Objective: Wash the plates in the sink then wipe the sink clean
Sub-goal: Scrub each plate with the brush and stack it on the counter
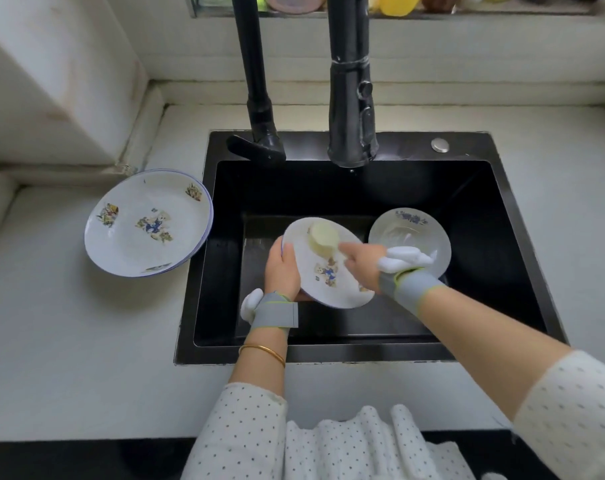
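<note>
Over the black sink (502,237), my left hand (282,270) grips the left rim of a white plate with a cartoon print (323,271), held tilted. My right hand (361,261) presses a pale yellow sponge (322,238) against the upper face of that plate. A second white plate with a blue flower pattern (410,235) lies in the sink to the right, partly hidden behind my right wrist. Both wrists wear grey straps with white pieces.
Stacked white printed plates (148,223) rest on the white counter left of the sink. A black tap spout (352,126) and its lever (256,147) rise at the sink's back edge. A round silver button (440,145) sits on the back right rim.
</note>
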Available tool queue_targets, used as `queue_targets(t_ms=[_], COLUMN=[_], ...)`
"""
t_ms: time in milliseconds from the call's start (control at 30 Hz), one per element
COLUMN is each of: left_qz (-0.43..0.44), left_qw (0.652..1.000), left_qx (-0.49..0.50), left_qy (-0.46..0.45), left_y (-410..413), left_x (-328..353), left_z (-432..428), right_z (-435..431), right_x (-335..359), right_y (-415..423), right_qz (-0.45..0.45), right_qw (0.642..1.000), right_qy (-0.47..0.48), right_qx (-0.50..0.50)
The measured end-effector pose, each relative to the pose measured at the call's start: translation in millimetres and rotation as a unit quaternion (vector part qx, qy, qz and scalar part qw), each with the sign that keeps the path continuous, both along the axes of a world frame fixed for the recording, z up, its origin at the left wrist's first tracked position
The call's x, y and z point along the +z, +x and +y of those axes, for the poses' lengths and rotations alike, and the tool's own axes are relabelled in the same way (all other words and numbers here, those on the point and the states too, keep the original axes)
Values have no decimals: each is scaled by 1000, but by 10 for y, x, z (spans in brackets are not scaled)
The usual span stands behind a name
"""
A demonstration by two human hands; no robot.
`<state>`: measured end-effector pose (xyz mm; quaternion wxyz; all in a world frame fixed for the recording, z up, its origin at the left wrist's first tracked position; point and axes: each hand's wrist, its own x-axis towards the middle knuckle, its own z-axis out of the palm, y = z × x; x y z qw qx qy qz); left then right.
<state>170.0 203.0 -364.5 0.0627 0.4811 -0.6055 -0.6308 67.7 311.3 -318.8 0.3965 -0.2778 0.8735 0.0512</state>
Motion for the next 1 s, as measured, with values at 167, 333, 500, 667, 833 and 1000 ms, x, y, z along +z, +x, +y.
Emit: queue_targets(t_ms=[167,333,500,667,833,1000], left_qz=[-2,-22,-13,0,-14,7], left_qw=[999,998,999,997,995,998], left_qx=[38,56,48,49,87,25], left_qy=[-37,-25,-7,54,52,61], left_y=[40,100,102,19,137,2], left_x=[-31,-118,-77,33,3,83], left_z=[-79,-111,-115,22,-182,13], right_z=[148,188,163,-200,159,-150], right_x=[57,227,48,-14,332,15], right_y=[28,267,-13,293,191,104], right_qz=[-30,-282,-66,-92,-155,-84], right_qw=[999,939,997,975,987,984], right_qy=[20,-87,32,-157,-28,-111], right_qx=[25,-177,-2,-128,-28,-109])
